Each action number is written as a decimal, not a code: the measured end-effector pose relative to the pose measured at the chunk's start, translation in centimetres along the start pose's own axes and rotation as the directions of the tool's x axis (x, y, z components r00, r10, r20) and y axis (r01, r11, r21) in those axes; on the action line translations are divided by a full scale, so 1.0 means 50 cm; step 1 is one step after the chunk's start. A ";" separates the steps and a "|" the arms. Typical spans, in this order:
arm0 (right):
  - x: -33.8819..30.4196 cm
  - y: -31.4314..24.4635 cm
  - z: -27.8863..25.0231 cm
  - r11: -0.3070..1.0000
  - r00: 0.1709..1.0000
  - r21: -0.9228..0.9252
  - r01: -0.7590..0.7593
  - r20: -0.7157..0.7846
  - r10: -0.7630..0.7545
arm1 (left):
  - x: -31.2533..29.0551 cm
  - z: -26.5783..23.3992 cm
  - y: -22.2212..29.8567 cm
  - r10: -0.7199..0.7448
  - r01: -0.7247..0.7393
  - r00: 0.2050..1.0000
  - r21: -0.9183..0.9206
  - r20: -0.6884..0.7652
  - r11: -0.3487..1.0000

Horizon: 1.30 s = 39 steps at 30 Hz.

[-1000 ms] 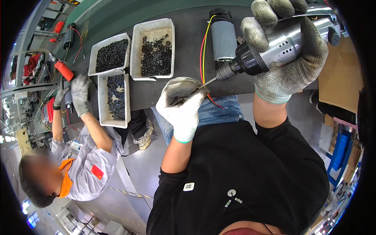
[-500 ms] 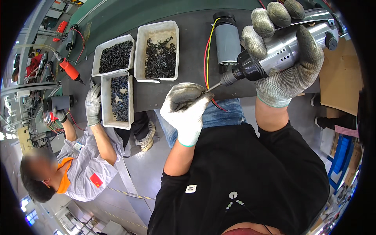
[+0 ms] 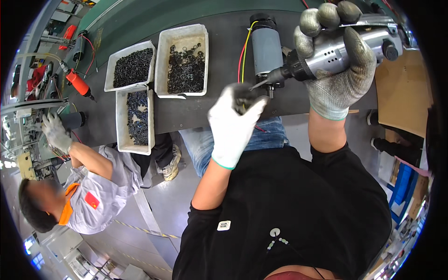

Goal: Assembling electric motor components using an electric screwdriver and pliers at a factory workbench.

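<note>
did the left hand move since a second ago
Yes. The left hand no longer cups the metal part below the grey motor; it has lifted off and is motion-blurred, while the right hand stays on the power screwdriver.

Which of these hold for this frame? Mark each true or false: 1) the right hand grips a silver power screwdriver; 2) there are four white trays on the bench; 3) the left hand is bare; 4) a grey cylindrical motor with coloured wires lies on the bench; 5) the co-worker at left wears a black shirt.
1) True: the right hand is wrapped around the silver power screwdriver, bit pointing left.
2) False: three white trays of small dark parts are in view.
3) False: the left hand wears a white glove.
4) True: the grey motor lies on the dark bench with yellow and red wires.
5) False: the co-worker wears a grey shirt with an orange collar.
</note>
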State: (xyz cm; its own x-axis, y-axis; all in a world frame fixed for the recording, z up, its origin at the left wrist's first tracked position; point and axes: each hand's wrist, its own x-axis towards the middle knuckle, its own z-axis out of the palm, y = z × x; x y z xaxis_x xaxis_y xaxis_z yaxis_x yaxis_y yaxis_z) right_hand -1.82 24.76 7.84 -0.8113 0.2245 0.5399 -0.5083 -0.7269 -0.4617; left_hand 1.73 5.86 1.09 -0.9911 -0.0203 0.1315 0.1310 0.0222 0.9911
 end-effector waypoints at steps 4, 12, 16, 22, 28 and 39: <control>0.011 -0.030 -0.035 0.998 0.990 -0.066 0.004 0.142 0.006 | -0.015 0.039 -0.080 0.000 -0.218 0.943 0.615 0.333 0.758; -0.033 -0.013 -0.031 0.922 1.000 -0.388 0.012 0.012 -0.008 | 0.008 0.047 -0.092 0.061 -0.287 0.946 0.738 0.318 0.610; -0.034 0.018 -0.028 0.888 0.995 -0.460 -0.028 0.075 0.070 | 0.013 0.032 -0.102 0.083 -0.245 0.965 0.734 0.250 0.634; -0.050 0.054 -0.031 0.834 0.987 -0.538 -0.123 0.025 0.162 | 0.014 0.030 -0.112 0.124 -0.249 0.966 0.697 0.225 0.673; -0.062 0.074 -0.036 0.843 0.989 -0.525 -0.120 0.009 0.146 | 0.014 0.030 -0.107 0.127 -0.247 0.967 0.695 0.220 0.676; -0.054 0.085 0.008 0.731 0.976 -0.673 -0.114 0.062 0.210 | 0.016 0.021 -0.130 0.228 -0.334 0.943 0.682 0.244 0.651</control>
State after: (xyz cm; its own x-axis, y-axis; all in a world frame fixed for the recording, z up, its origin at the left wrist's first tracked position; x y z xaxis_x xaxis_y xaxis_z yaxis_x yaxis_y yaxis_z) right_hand -1.71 20.81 4.69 -0.8803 0.0257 0.4737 -0.4731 -0.1199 -0.8728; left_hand 0.07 6.76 -5.25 -0.9100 0.2293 0.3453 0.4003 0.7027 0.5882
